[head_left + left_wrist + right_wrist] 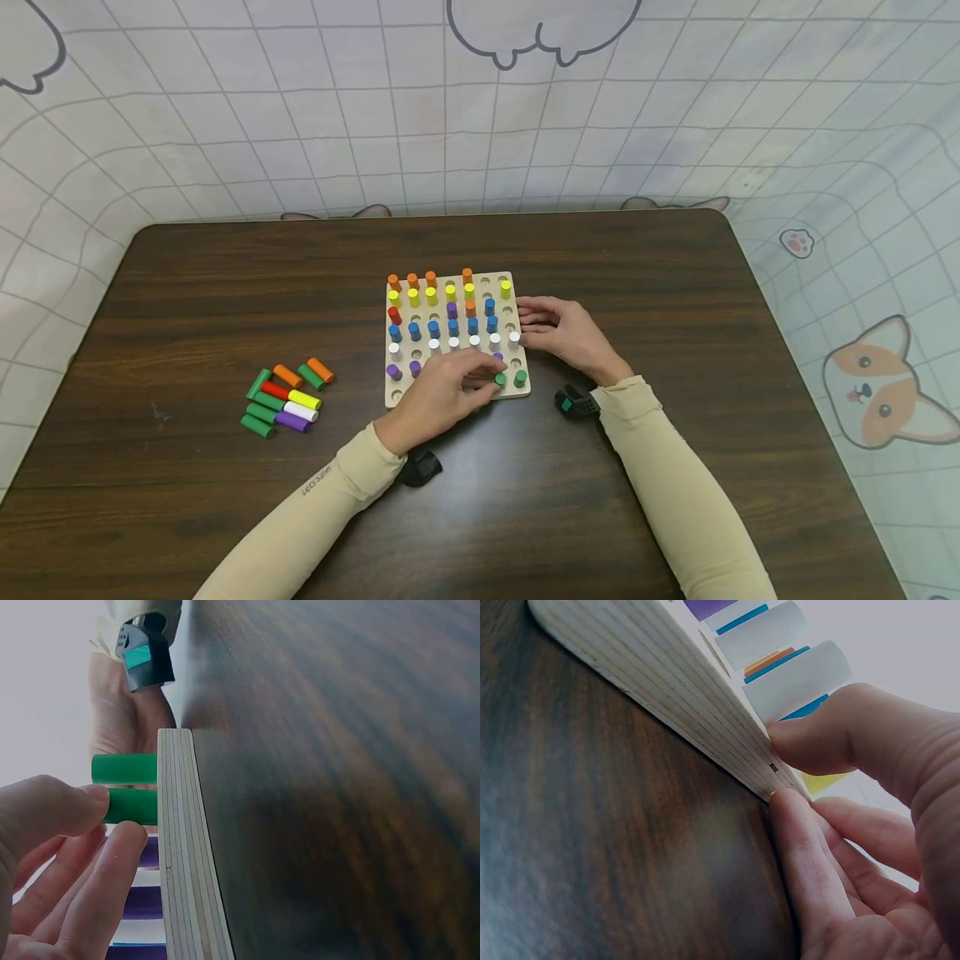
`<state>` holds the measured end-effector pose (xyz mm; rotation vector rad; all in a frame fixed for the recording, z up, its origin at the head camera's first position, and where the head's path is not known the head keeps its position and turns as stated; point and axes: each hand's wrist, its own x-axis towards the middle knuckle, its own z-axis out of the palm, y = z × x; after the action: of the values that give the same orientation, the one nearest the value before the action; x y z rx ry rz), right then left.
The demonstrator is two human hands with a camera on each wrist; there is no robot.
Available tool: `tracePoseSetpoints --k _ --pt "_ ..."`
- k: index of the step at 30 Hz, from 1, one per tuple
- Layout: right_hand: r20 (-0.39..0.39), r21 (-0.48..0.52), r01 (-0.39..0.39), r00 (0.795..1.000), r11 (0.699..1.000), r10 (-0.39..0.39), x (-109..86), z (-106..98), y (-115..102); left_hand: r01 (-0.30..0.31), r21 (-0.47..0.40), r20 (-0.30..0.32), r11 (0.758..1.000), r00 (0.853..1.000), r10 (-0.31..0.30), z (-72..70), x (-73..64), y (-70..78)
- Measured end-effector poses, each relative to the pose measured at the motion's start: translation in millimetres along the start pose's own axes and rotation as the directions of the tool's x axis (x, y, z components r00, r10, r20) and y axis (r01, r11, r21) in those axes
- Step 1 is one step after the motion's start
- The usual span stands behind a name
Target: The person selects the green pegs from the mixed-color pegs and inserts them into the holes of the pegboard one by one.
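Green peg [135, 806], likely light, stiff and slightly slippery, best taken near its top, is pinched in left hand [444, 387]; right hand [567, 335] grips pegboard [184, 847] edge.

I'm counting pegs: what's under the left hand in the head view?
The left hand hides part of the pegboard; a purple peg partly shows beyond it. Anything fully covered can't be seen.

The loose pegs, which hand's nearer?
Left. The left hand is at the near edge of the board, right of the loose pegs; the right hand is farther, at the board's right edge.
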<state>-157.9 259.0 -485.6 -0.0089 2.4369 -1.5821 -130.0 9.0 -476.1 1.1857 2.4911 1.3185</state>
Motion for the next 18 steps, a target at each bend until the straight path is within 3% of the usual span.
tracePoseSetpoints --k 18 --pt "0.003 -0.014 0.003 1.0 1.0 -0.003 -1.6 -0.1 -2.4 0.037 -0.072 0.007 0.997 0.999 -0.036 -10.5 -6.6 1.3"
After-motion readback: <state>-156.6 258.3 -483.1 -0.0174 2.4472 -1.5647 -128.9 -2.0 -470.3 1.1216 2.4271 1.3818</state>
